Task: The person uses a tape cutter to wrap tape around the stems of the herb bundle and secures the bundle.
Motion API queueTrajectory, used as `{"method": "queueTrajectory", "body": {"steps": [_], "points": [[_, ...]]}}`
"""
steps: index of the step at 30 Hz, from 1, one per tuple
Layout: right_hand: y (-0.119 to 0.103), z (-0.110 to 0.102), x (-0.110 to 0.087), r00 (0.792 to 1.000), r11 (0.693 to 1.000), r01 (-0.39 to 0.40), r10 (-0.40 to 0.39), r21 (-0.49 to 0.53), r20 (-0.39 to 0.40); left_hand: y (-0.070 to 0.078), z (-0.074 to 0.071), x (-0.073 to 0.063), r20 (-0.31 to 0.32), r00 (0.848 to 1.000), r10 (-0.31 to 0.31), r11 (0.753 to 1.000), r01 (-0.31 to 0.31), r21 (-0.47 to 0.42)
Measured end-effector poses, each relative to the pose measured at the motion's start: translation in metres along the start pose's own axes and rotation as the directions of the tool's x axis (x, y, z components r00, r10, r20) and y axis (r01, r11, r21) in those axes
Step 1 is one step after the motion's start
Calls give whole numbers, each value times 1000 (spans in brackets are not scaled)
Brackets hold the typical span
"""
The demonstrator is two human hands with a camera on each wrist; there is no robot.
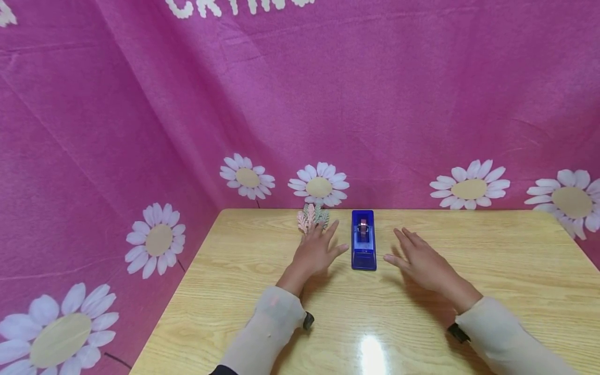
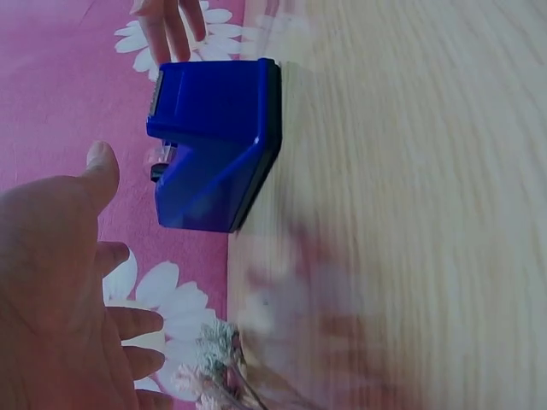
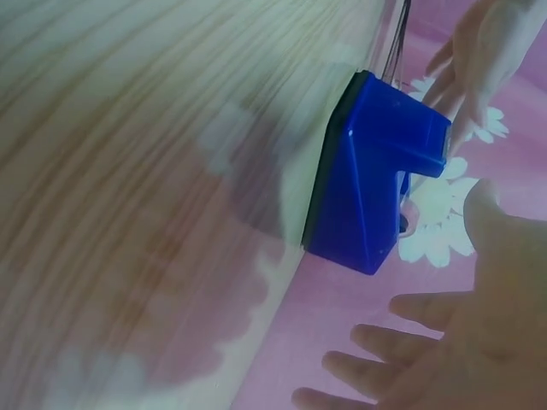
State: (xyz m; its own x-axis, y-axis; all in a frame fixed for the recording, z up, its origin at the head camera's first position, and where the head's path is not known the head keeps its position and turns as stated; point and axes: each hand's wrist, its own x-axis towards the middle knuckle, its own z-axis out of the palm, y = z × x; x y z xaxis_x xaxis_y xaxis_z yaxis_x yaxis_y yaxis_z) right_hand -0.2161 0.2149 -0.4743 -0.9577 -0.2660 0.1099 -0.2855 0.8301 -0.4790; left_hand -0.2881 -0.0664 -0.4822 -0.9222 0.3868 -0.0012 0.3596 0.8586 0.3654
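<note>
A blue tape dispenser (image 1: 363, 258) stands on the wooden table between the two hands, its small core with a metallic glint in the middle. In the left wrist view the dispenser (image 2: 214, 111) shows its side, with a dark base on the tabletop. To its left is my left hand (image 1: 315, 252), fingers spread and holding nothing. My right hand (image 1: 424, 263) is to the dispenser's right, also with straight, parted fingers and nothing in them. Just beyond the left fingertips lie pink and green leaf-shaped sprigs (image 1: 307, 217), partly hidden by that hand.
The pale wooden table (image 1: 506, 250) reaches back to a magenta cloth (image 1: 384, 104) printed with white daisies, which also hangs along the left side. A bright light reflection shows on the tabletop near the front.
</note>
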Motion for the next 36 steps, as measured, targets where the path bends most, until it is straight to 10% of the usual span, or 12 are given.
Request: {"method": "queueTrajectory", "body": {"steps": [26,36], "points": [[-33,21,31,993,960,61,-29,273,-118,27,12,28,98,991,94,967,-68,-247],[-40,25,38,992,875,-119,129,469,10,33,20,31,73,994,77,942,-49,-332]]}}
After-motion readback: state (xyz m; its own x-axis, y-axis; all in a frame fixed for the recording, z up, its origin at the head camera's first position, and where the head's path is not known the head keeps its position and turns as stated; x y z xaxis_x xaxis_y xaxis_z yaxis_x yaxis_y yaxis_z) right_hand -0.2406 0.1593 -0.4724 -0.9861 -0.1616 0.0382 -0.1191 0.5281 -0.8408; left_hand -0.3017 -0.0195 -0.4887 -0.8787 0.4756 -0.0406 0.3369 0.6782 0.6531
